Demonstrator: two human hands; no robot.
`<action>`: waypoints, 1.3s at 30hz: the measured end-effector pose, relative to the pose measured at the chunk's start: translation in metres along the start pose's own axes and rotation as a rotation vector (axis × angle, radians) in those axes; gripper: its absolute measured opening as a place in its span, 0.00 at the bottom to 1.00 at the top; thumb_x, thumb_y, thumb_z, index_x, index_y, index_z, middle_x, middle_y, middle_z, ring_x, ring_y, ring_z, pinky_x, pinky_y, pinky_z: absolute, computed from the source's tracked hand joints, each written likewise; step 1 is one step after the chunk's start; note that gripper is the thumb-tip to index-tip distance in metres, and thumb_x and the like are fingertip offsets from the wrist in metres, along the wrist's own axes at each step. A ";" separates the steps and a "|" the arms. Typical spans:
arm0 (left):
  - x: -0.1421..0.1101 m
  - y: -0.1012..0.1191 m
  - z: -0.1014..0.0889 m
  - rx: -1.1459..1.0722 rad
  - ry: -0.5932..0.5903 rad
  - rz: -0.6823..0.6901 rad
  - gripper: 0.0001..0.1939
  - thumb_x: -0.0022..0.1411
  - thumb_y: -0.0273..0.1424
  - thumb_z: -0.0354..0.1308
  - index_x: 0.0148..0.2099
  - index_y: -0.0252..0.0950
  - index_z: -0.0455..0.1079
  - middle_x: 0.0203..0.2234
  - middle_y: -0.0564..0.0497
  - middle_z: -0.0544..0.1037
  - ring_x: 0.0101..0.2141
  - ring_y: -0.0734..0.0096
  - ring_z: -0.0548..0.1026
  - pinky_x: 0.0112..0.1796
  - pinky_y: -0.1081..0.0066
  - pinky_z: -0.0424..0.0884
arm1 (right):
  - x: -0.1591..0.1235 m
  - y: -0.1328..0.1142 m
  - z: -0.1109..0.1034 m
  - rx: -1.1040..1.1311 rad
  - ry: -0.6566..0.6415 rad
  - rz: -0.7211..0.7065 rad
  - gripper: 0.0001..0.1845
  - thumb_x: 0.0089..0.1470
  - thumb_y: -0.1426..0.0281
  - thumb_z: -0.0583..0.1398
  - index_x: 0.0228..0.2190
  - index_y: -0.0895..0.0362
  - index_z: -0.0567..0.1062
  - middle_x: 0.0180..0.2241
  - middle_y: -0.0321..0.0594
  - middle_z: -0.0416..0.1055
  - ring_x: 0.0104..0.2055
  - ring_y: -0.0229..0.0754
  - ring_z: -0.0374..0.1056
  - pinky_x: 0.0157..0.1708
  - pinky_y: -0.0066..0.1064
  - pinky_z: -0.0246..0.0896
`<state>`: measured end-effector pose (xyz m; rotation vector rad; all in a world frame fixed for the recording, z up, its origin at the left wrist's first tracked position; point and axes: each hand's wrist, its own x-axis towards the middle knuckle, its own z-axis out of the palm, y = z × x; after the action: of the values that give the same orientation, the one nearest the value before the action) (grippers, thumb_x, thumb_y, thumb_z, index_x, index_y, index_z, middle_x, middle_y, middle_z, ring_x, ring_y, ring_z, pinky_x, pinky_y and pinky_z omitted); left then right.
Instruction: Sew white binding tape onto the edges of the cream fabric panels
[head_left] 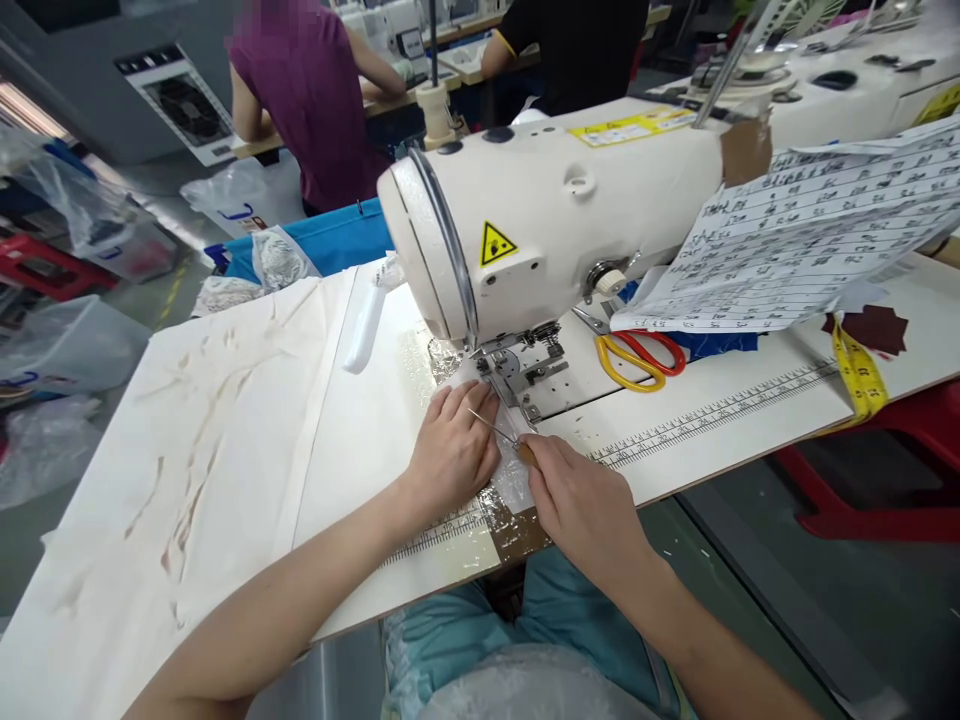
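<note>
My right hand point(577, 495) is closed round the short wooden handle of an awl point(493, 424), whose thin metal shaft points left across the back of my left hand's fingers. My left hand point(454, 440) lies palm down, fingers bent and close together, pressing a piece of white fabric point(514, 480) onto the bed of a sewing machine point(517, 220). Its fingertips are right beside the presser foot point(491, 362). The fabric runs under my hand towards the table's front edge. What lies beneath the left palm is hidden.
Scissors point(632, 362) with red and yellow handles lie right of the needle area. Handwritten paper sheets point(795, 230) overhang the bed. A yellow tape measure point(857, 375) hangs at the right edge. White cloth point(202, 440) covers the left side. Two people sit ahead.
</note>
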<state>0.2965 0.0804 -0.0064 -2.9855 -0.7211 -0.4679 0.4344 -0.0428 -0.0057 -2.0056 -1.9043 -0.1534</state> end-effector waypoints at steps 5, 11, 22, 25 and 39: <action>0.005 -0.004 -0.001 0.069 -0.013 -0.064 0.21 0.66 0.29 0.49 0.58 0.28 0.67 0.50 0.34 0.71 0.51 0.46 0.68 0.49 0.50 0.68 | 0.007 -0.002 0.004 0.011 0.018 0.010 0.13 0.62 0.77 0.51 0.44 0.59 0.72 0.37 0.41 0.79 0.31 0.40 0.76 0.25 0.28 0.59; 0.008 -0.017 0.001 0.135 -0.021 -0.050 0.19 0.65 0.22 0.49 0.57 0.32 0.69 0.54 0.39 0.72 0.58 0.49 0.65 0.56 0.51 0.63 | 0.006 -0.002 0.004 0.134 0.031 0.051 0.13 0.62 0.76 0.50 0.44 0.60 0.73 0.32 0.40 0.80 0.28 0.41 0.76 0.23 0.28 0.61; 0.003 0.000 -0.003 0.080 0.004 0.049 0.20 0.68 0.30 0.47 0.57 0.26 0.69 0.55 0.37 0.73 0.59 0.52 0.67 0.57 0.55 0.64 | -0.002 -0.003 -0.001 0.208 0.099 0.008 0.17 0.65 0.73 0.47 0.41 0.62 0.74 0.29 0.41 0.80 0.24 0.41 0.75 0.19 0.28 0.61; 0.003 0.000 -0.004 0.112 -0.029 0.048 0.20 0.67 0.30 0.48 0.57 0.26 0.69 0.56 0.38 0.72 0.59 0.52 0.67 0.57 0.54 0.63 | -0.009 0.003 -0.004 0.235 0.119 0.021 0.17 0.65 0.72 0.47 0.43 0.63 0.74 0.33 0.43 0.81 0.27 0.42 0.77 0.22 0.28 0.65; -0.002 0.007 -0.009 0.092 -0.142 0.043 0.23 0.67 0.31 0.48 0.60 0.25 0.65 0.59 0.36 0.69 0.60 0.51 0.65 0.60 0.52 0.60 | -0.020 0.028 -0.019 0.567 -0.016 0.292 0.18 0.63 0.63 0.52 0.43 0.61 0.75 0.24 0.37 0.75 0.23 0.38 0.72 0.23 0.25 0.64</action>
<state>0.2958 0.0721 0.0020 -2.9630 -0.6673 -0.2152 0.4636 -0.0680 -0.0002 -1.8456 -1.4227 0.4319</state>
